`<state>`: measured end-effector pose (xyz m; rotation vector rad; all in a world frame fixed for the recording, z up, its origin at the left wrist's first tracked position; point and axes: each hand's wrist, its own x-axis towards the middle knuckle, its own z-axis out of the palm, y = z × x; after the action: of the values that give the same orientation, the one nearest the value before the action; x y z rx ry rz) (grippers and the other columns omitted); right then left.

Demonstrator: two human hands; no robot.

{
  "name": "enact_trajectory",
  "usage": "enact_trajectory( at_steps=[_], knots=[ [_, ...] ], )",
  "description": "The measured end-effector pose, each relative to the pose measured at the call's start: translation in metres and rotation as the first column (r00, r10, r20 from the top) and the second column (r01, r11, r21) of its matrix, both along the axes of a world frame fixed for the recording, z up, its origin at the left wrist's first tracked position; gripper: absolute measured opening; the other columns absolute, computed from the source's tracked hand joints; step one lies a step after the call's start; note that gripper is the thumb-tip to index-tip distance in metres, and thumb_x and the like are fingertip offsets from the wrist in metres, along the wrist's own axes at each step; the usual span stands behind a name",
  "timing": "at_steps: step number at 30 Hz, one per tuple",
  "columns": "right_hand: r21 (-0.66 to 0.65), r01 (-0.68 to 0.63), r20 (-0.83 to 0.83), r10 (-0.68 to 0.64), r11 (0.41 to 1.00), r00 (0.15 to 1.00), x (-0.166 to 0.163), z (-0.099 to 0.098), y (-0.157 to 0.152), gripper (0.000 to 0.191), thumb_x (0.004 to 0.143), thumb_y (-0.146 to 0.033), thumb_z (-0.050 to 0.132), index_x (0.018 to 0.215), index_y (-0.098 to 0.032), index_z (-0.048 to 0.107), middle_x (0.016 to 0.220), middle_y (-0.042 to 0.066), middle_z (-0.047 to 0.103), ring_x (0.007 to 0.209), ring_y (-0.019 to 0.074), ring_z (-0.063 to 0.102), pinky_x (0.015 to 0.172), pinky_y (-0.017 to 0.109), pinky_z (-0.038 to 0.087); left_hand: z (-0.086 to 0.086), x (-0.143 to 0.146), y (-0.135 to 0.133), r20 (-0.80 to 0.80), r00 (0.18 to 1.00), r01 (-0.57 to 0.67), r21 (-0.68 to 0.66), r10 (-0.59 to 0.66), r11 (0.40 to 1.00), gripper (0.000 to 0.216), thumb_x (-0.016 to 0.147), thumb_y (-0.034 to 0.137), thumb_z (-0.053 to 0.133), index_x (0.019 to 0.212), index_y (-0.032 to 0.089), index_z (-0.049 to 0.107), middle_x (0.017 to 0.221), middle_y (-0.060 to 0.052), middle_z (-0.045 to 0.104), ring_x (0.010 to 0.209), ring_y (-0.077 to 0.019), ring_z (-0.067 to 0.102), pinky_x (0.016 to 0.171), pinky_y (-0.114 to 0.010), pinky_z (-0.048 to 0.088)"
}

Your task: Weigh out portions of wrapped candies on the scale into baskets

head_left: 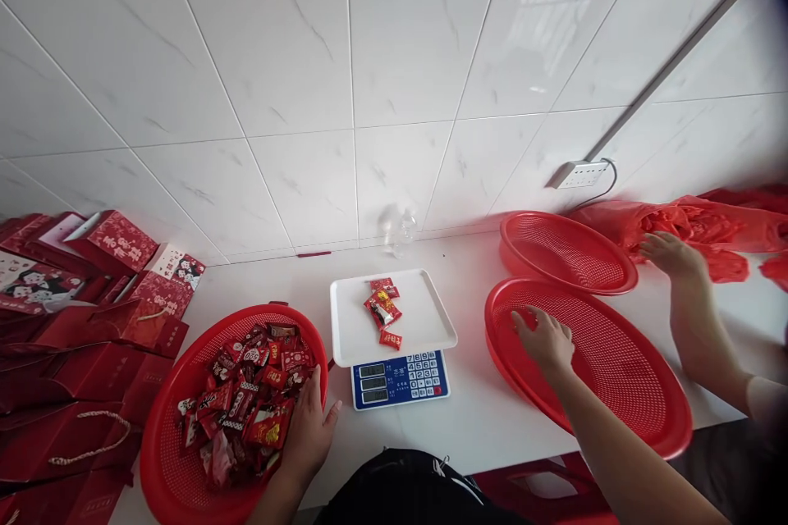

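A round red plastic basket (161,435) at the lower left holds a heap of wrapped candies (243,406), mostly red and dark red. My left hand (308,431) lies over the basket's right rim, fingers stretched against the candies and thumb apart. In the middle stands a digital scale (400,380) with a blue keypad panel and a white tray (431,320). Several red candy packets (382,308) lie on that tray. To the right, my right hand (545,338) hovers above a second red basket (621,353), its fingers spread and holding nothing.
Behind the second basket sits another red basket (566,250). A co-worker's hand (674,254) reaches in by red plastic bags (702,221) at the far right. Red gift boxes and bags (80,353) crowd the left side. A clear bottle (405,230) stands by the tiled wall.
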<state>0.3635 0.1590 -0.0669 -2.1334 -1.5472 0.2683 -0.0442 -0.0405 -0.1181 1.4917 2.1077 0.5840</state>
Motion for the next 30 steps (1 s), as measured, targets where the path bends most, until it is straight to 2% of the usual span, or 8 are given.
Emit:
enact_trajectory(
  at_steps=[2,5,9,12,17,21,26,30],
  knots=[
    [-0.063,-0.034,0.092,0.04,0.997,0.995,-0.011,-0.007,-0.004,0.063,0.075,-0.06,0.04,0.121,-0.018,0.05,0.126,0.017,0.051,0.125,0.0382,0.031,0.091,0.06,0.03,0.001,0.0,0.001,0.004,1.0,0.007,-0.007,-0.007,1.0,0.064,0.083,0.034,0.041,0.14,0.014,0.02,0.143,-0.014,0.034,0.134,-0.0254,0.027,0.108,-0.044,0.028],
    [-0.097,-0.292,0.191,0.305,0.952,0.933,-0.061,-0.019,-0.01,0.062,0.081,-0.057,0.036,0.131,-0.02,0.041,0.142,0.013,0.035,0.135,0.0311,0.016,0.102,0.054,0.022,0.001,0.001,0.001,0.0,1.0,0.012,-0.017,-0.012,1.0,0.064,0.083,0.033,0.041,0.14,0.012,0.019,0.143,-0.015,0.033,0.135,-0.0248,0.025,0.109,-0.043,0.026],
    [-0.212,-0.686,0.15,0.717,0.696,0.681,-0.148,-0.03,-0.018,0.069,0.08,-0.062,0.039,0.139,-0.028,0.028,0.152,0.008,0.014,0.138,0.0302,0.002,0.107,0.052,0.013,-0.001,0.0,0.0,-0.004,1.0,-0.005,-0.018,0.005,1.0,0.065,0.081,0.033,0.042,0.14,0.013,0.02,0.144,-0.014,0.033,0.135,-0.0237,0.026,0.109,-0.042,0.026],
    [-0.314,-0.808,0.093,0.864,0.498,0.496,-0.195,-0.029,-0.013,0.076,0.077,-0.063,0.044,0.142,-0.035,0.017,0.153,0.005,0.004,0.138,0.0298,-0.003,0.107,0.055,0.003,-0.002,0.0,-0.001,-0.009,1.0,-0.005,-0.02,0.005,1.0,0.066,0.08,0.031,0.043,0.14,0.013,0.02,0.145,-0.013,0.031,0.135,-0.0224,0.025,0.111,-0.04,0.025],
    [-0.401,-0.84,0.031,0.923,0.364,0.385,-0.221,-0.022,0.025,0.095,0.066,-0.068,0.052,0.143,-0.034,0.008,0.153,0.006,-0.008,0.136,0.0341,-0.014,0.103,0.06,-0.007,0.004,0.003,-0.001,0.003,1.0,-0.02,-0.055,0.02,0.998,0.065,0.081,0.028,0.041,0.14,0.011,0.02,0.147,-0.013,0.028,0.136,-0.0215,0.023,0.112,-0.039,0.022],
    [-0.376,-0.86,0.019,0.931,0.344,0.364,-0.22,-0.024,0.051,0.097,0.06,-0.067,0.059,0.141,-0.036,0.017,0.153,0.006,0.001,0.136,0.0362,-0.009,0.103,0.061,-0.004,0.011,0.005,0.0,0.035,0.998,-0.047,-0.087,0.05,0.995,0.064,0.081,0.027,0.039,0.14,0.01,0.02,0.148,-0.013,0.026,0.136,-0.0209,0.022,0.111,-0.037,0.022],
    [-0.218,-0.884,0.037,0.908,0.415,0.417,-0.218,-0.031,0.056,0.056,0.074,-0.044,0.059,0.128,-0.035,0.044,0.144,0.005,0.03,0.133,0.0299,0.015,0.106,0.05,0.014,0.014,0.006,0.001,0.044,0.997,-0.056,-0.125,0.062,0.991,0.064,0.082,0.027,0.038,0.14,0.01,0.019,0.148,-0.012,0.025,0.137,-0.0195,0.021,0.112,-0.035,0.02],
    [-0.144,-0.844,-0.022,0.851,0.517,0.525,-0.223,-0.032,0.062,0.036,0.078,-0.021,0.052,0.112,-0.032,0.057,0.128,0.006,0.047,0.119,0.0263,0.035,0.097,0.042,0.032,0.013,0.006,0.002,0.055,0.996,-0.062,-0.116,0.068,0.991,0.064,0.081,0.026,0.039,0.14,0.01,0.019,0.148,-0.012,0.024,0.137,-0.019,0.02,0.112,-0.035,0.02]
  ],
)
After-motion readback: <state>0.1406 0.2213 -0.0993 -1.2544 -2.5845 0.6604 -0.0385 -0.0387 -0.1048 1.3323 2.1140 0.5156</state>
